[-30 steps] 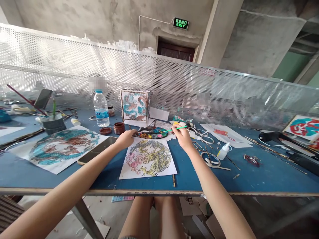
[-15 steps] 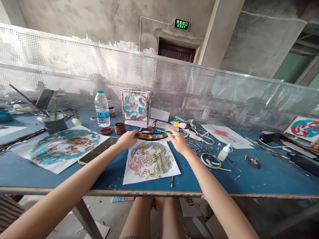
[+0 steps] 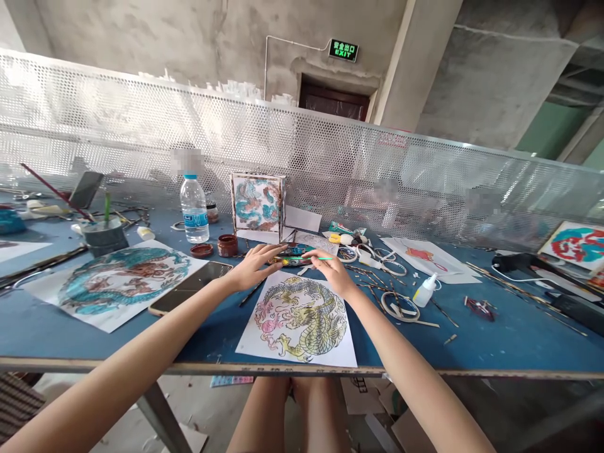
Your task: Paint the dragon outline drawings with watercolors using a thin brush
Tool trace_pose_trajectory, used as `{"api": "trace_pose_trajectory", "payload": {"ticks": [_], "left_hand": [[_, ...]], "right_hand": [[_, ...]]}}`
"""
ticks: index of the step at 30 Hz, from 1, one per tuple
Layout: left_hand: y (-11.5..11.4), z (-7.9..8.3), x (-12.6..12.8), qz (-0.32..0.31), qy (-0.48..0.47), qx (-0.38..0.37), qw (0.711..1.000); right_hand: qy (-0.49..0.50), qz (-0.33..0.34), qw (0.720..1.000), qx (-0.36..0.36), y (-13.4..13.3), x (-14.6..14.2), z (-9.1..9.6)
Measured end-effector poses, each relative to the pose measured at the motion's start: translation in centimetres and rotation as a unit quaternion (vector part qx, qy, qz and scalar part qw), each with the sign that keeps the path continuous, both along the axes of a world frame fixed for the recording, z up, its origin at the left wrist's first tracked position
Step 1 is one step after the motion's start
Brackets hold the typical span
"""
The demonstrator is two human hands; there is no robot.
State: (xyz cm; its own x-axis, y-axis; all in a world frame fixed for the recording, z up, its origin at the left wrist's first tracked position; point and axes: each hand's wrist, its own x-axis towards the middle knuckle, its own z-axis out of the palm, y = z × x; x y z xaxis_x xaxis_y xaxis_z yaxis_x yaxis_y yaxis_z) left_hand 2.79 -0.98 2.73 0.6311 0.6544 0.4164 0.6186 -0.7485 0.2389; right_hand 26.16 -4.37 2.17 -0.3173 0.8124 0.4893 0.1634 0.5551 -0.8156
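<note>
My right hand [image 3: 331,270] is closed around a thin green paintbrush [image 3: 317,258], which lies roughly level above the paint palette [image 3: 289,259]. My left hand [image 3: 255,269] is open, its fingers stretched toward the palette's left side; whether they touch it I cannot tell. The palette is partly hidden between the hands. Just in front of both hands, a sheet with a dragon drawing [image 3: 302,318] lies flat near the table's front edge. Its dragon is coloured mostly yellow, with some pink at the left.
A phone [image 3: 189,289] and a blue-brown dragon painting [image 3: 117,283] lie to the left. Behind stand a water bottle [image 3: 194,211], a brown paint jar [image 3: 227,245] and a framed dragon lantern [image 3: 258,204]. Rightward are coiled strips [image 3: 400,306], a glue bottle [image 3: 426,290] and thin sticks.
The dragon sheet has slid toward me and slightly right. My left hand has gone from a closed grip at the palette's left end to stretched fingers. The brush stays in my right hand.
</note>
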Motion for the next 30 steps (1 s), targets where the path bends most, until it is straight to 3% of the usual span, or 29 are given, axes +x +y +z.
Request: {"api": "trace_pose_trajectory", "payload": {"ticks": [4, 8, 13, 15, 18, 21, 25, 27, 30], "left_hand": [[0.5, 0.0, 0.1, -0.031, -0.023, 0.061, 0.997], [0.8, 0.0, 0.0, -0.029, -0.051, 0.09, 0.994], [0.4, 0.2, 0.2, 0.019, -0.151, 0.016, 0.988], [0.5, 0.5, 0.1, 0.046, -0.253, -0.029, 0.966], [1.3, 2.0, -0.9, 0.097, -0.401, -0.047, 0.91], [2.8, 5.0, -3.4, 0.137, -0.475, -0.036, 0.869], [4.4, 10.1, -9.2, 0.185, -0.484, -0.063, 0.853], [4.9, 11.9, -12.8, 0.252, -0.467, -0.024, 0.847], [5.3, 13.3, -18.4, 0.362, -0.385, 0.018, 0.849]], "right_hand": [[0.039, 0.075, 0.996, -0.043, -0.2, -0.1, 0.4], [0.029, 0.106, 0.991, -0.077, -0.3, -0.4, 0.4], [0.066, 0.072, 0.99, -0.106, 0.3, -0.1, -0.1], [0.089, 0.028, 0.99, -0.106, 0.8, 0.2, -0.3], [0.097, -0.017, 0.99, -0.104, 1.4, 0.5, -0.6], [0.088, -0.028, 0.99, -0.108, 1.7, 0.6, -0.7], [0.084, -0.045, 0.985, -0.143, 1.6, 0.7, -0.7], [0.079, -0.055, 0.984, -0.147, 1.6, 0.9, -0.7], [0.069, -0.067, 0.986, -0.136, 1.8, 1.1, -0.9]]}}
